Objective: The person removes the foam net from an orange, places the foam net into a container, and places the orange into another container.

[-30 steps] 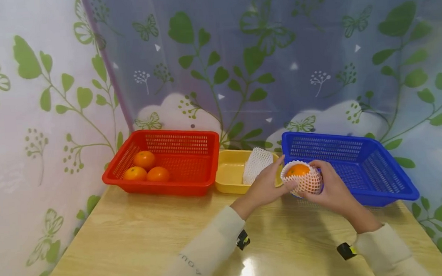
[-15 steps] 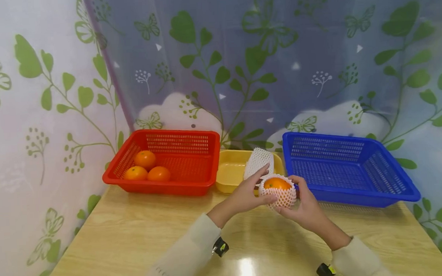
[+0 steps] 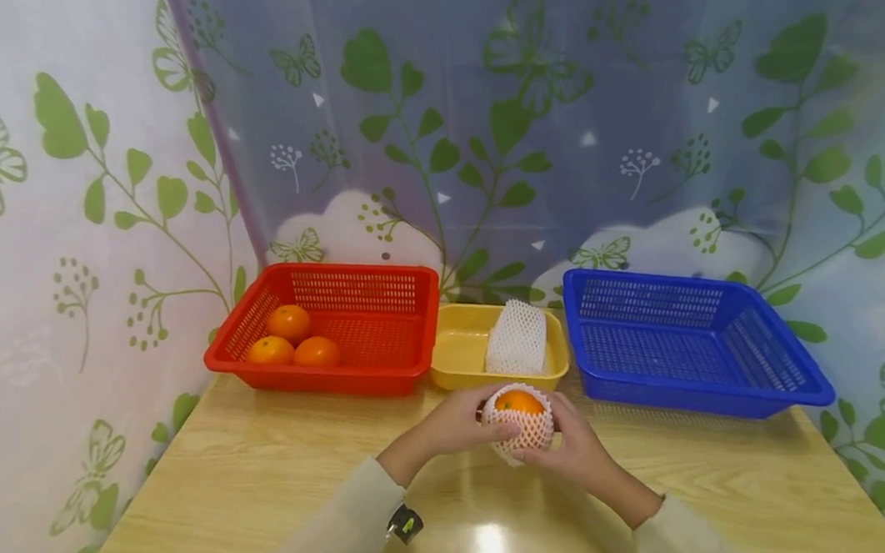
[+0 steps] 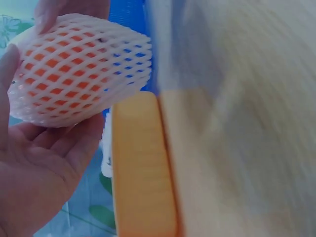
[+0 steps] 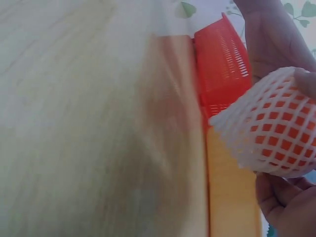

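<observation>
An orange (image 3: 519,402) sits inside a white foam net sleeve (image 3: 529,435), its top bare. My left hand (image 3: 457,420) grips the sleeved fruit from the left, thumb across the front. From the right, my right hand (image 3: 575,447) holds it too, with its thumb low on the net. Both hands are above the table, just in front of the yellow tray (image 3: 459,377). In the left wrist view the net (image 4: 74,74) stretches round the fruit and narrows to a loose end. The right wrist view shows the same net (image 5: 276,123) between both hands.
A red basket (image 3: 358,381) with several oranges (image 3: 316,352) stands at the left. More foam net sleeves (image 3: 517,339) lie in the yellow tray. At the right stands a blue basket (image 3: 688,385). All three containers line the back of the wooden table (image 3: 271,452), before a patterned curtain.
Both hands have carried the sleeved orange left and toward the person, from the front of the blue basket to the front of the yellow tray.
</observation>
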Tool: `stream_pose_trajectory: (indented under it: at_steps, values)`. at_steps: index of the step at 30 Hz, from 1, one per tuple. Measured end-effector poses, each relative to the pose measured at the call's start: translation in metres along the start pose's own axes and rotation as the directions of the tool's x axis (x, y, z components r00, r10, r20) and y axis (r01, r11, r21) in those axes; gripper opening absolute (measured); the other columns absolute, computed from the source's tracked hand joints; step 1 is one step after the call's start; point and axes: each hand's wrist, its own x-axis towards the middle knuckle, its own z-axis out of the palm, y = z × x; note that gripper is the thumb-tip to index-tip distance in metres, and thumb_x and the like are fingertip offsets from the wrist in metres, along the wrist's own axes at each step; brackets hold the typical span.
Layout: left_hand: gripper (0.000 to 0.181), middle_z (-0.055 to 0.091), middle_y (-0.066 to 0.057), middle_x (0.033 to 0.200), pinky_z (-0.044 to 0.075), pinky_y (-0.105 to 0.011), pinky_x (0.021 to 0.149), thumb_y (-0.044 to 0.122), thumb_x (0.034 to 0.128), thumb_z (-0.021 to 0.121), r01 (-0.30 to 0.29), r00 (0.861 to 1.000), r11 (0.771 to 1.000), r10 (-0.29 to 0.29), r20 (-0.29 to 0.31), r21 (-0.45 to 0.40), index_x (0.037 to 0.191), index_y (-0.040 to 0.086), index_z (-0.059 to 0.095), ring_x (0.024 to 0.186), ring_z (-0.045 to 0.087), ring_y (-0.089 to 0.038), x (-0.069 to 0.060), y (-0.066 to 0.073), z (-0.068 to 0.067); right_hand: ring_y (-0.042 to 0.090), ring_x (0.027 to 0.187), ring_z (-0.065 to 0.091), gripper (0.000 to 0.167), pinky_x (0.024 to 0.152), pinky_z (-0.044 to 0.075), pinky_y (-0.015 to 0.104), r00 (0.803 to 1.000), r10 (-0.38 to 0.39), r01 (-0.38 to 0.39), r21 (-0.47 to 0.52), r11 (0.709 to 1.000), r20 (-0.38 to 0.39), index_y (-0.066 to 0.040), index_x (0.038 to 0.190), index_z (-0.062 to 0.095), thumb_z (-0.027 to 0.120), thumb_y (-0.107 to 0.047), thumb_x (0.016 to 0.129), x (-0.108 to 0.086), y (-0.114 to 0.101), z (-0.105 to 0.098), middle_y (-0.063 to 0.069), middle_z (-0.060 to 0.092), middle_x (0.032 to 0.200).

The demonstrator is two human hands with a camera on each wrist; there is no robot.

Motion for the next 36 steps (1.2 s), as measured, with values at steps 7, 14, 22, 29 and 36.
stream_pose_trajectory:
  at_steps: [7,14,22,29,36]
  values:
    - [0.062,0.065,0.004,0.118,0.049,-0.026,0.091,0.04,0.0868,0.072,0.055,0.997,0.997,-0.059,0.056,0.057,0.14,0.015,0.051,0.103,0.059,-0.006,-0.015,-0.016,0.006,0.019,0.111,0.056,0.079,0.089,0.052,0.034,0.995,0.058,-0.051,-0.083,0.995,0.075,-0.01,0.136,0.05,0.087,-0.036,0.071,-0.01,0.011,0.019,0.004,0.056,0.128]
    - [0.075,0.06,-0.005,0.13,0.048,-0.031,0.097,0.044,0.0855,0.073,0.152,0.985,0.981,-0.16,0.058,0.116,0.144,0.006,0.045,0.113,0.057,-0.013,-0.022,-0.023,0.014,0.024,0.117,0.056,0.084,0.097,0.048,0.046,0.985,0.122,-0.114,-0.064,0.991,0.123,-0.01,0.14,0.045,0.084,-0.042,0.073,-0.018,0.018,0.032,0.006,0.055,0.133]
    - [0.074,0.058,-0.005,0.133,0.047,-0.034,0.098,0.045,0.0861,0.072,0.18,0.982,0.98,-0.184,0.034,0.089,0.145,0.01,0.044,0.115,0.057,-0.014,-0.028,-0.028,0.016,0.024,0.121,0.054,0.086,0.102,0.045,0.047,0.981,0.138,-0.142,0.017,0.99,0.133,-0.01,0.142,0.043,0.084,-0.04,0.073,-0.019,0.018,0.039,0.007,0.052,0.138]
    - [0.067,0.06,0.001,0.129,0.048,-0.031,0.096,0.042,0.0874,0.071,0.154,0.987,0.987,-0.155,0.049,0.041,0.144,0.016,0.047,0.111,0.058,-0.01,-0.031,-0.029,0.014,0.037,0.123,0.051,0.083,0.095,0.05,0.044,0.969,0.134,-0.153,0.076,0.985,0.209,-0.007,0.152,0.024,0.073,-0.028,0.088,-0.019,0.018,0.035,0.021,0.033,0.15]
    - [0.067,0.058,-0.001,0.134,0.046,-0.034,0.099,0.038,0.089,0.07,0.153,0.986,0.988,-0.155,0.067,0.037,0.146,0.015,0.044,0.115,0.056,-0.011,-0.032,-0.029,0.01,0.036,0.133,0.041,0.057,0.104,0.039,0.054,0.982,0.072,-0.088,0.083,0.993,0.173,-0.009,0.15,0.034,0.057,-0.02,0.099,-0.014,0.012,0.036,0.015,0.036,0.152]
